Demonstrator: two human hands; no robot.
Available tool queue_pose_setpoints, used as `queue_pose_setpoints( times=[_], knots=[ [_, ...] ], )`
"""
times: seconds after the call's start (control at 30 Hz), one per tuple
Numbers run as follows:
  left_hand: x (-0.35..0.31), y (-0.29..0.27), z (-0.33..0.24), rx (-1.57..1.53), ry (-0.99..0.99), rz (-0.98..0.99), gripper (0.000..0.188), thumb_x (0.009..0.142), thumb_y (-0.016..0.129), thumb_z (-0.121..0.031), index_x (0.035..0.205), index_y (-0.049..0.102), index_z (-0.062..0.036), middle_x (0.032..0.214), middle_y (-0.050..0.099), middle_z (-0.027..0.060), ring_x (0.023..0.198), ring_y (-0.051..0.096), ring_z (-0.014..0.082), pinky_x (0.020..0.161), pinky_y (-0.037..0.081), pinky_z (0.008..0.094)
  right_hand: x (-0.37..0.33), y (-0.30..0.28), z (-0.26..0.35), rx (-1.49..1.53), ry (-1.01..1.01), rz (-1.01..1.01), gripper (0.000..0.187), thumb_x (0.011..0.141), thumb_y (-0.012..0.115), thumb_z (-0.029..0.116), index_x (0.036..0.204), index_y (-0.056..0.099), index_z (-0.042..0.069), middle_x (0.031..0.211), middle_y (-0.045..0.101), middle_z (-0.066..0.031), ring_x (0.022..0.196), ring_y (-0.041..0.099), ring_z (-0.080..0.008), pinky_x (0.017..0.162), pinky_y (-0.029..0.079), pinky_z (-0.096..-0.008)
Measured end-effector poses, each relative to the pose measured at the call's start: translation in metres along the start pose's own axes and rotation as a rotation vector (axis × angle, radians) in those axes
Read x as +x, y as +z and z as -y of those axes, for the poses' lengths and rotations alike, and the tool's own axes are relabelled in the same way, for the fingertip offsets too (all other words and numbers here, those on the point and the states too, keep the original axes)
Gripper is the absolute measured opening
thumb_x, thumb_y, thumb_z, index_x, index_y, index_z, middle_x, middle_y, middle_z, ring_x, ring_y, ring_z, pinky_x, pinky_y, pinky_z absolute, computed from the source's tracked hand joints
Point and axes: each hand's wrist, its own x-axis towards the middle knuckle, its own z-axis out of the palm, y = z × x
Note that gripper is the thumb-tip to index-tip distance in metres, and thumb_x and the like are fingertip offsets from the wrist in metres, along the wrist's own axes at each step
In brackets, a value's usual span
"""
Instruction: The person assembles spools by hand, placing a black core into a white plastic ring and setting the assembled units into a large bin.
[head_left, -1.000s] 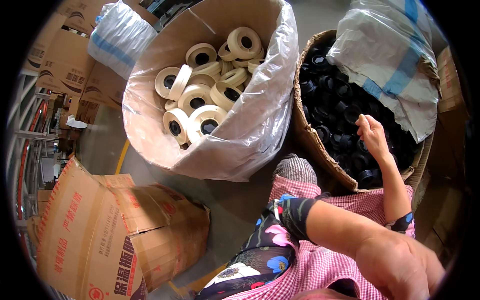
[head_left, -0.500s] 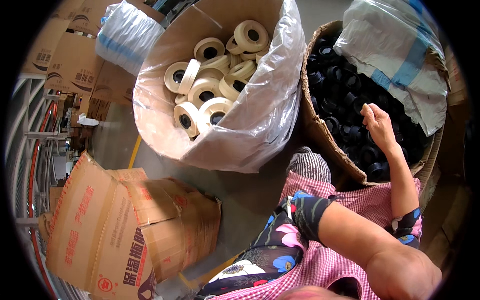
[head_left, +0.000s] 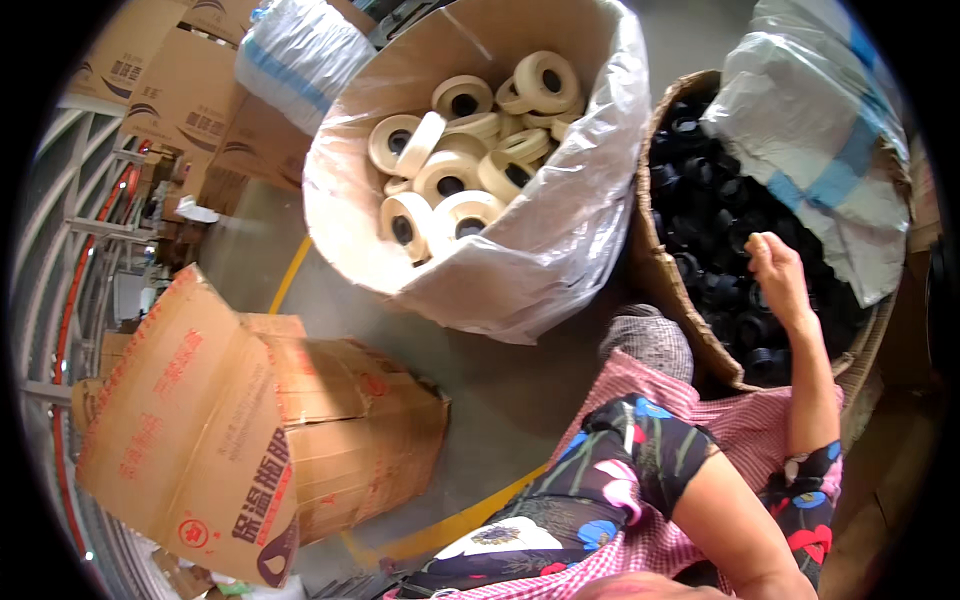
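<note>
My right hand point(head_left: 778, 275) hovers over the near part of a large cardboard box point(head_left: 648, 205) heaped with black round plastic parts point(head_left: 715, 240). Its fingers are closed. A small pale yellowish spot shows at the fingertips, and I cannot make out whether it is a held thing. My left arm point(head_left: 735, 515) bends across the apron toward the bottom edge, and its hand is out of view. To the left of the black parts stands a big plastic-lined container point(head_left: 345, 225) of cream-coloured rings with dark centres point(head_left: 448, 185).
A white and blue plastic sheet point(head_left: 800, 130) covers the far right side of the black parts' box. An open cardboard carton point(head_left: 365, 430) stands on the floor at the left. Stacked cartons point(head_left: 185, 95) and a white wrapped bundle point(head_left: 305, 60) are behind. Metal rails point(head_left: 60, 230) line the left.
The containers have shifted right in the view. My right hand stays closed over the black parts. My bent left arm has dropped toward the bottom edge.
</note>
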Motion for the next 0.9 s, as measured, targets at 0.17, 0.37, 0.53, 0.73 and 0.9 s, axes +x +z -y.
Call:
queue_pose_setpoints(
  times=[0.17, 0.37, 0.53, 0.73, 0.9],
  knots=[
    [0.012, -0.014, 0.041, -0.035, -0.181, 0.271, 0.028, 0.091, 0.055, -0.02, 0.083, 0.061, 0.0067, 0.082, 0.063, 0.0148, 0.074, 0.061, 0.0223, 0.066, 0.047, 0.0312, 0.009, -0.029, 0.001, -0.229, -0.019, -0.028, 0.03, 0.094, 0.048, 0.03, 0.085, 0.058, 0.004, 0.066, 0.054, -0.0064, 0.062, 0.05, -0.0136, 0.059, 0.045, -0.0319],
    [-0.013, -0.053, 0.069, -0.456, -0.345, 0.205, 0.035, 0.093, 0.051, -0.021, 0.076, 0.061, 0.008, 0.076, 0.06, 0.018, 0.069, 0.061, 0.0272, 0.063, 0.048, 0.0346, 0.011, -0.027, -0.013, -0.253, -0.113, -0.031, 0.042, 0.087, 0.051, 0.042, 0.078, 0.061, 0.002, 0.079, 0.062, -0.021, 0.08, 0.061, -0.0372, 0.068, 0.049, -0.0447],
    [-0.052, -0.105, 0.103, -0.342, -0.516, -0.245, 0.027, 0.088, 0.058, -0.02, 0.085, 0.063, 0.0062, 0.085, 0.063, 0.018, 0.079, 0.062, 0.0242, 0.074, 0.049, 0.032, -0.007, -0.05, -0.006, -0.333, -0.105, 0.017, 0.035, 0.084, 0.056, 0.036, 0.082, 0.065, 0.002, 0.084, 0.065, -0.0168, 0.085, 0.062, -0.0356, 0.074, 0.049, -0.0438],
    [-0.088, -0.126, 0.119, -0.363, -0.646, -0.434, 0.032, 0.087, 0.059, -0.022, 0.104, 0.058, 0.0047, 0.102, 0.061, 0.0164, 0.097, 0.061, 0.027, 0.086, 0.048, 0.035, -0.011, -0.055, 0.0, -0.272, -0.111, -0.03, 0.031, 0.081, 0.06, 0.032, 0.083, 0.066, 0.002, 0.087, 0.066, -0.0169, 0.087, 0.062, -0.0343, 0.076, 0.049, -0.0425],
    [-0.08, -0.139, 0.122, -0.326, -0.604, -0.446, 0.041, 0.087, 0.059, -0.031, 0.108, 0.055, 0.0038, 0.105, 0.06, 0.018, 0.095, 0.062, 0.0275, 0.085, 0.049, 0.0352, -0.045, -0.1, -0.005, 0.027, -0.185, -0.387, 0.03, 0.081, 0.059, 0.032, 0.084, 0.066, 0.003, 0.088, 0.066, -0.0159, 0.086, 0.062, -0.0329, 0.076, 0.049, -0.0401]
  ],
)
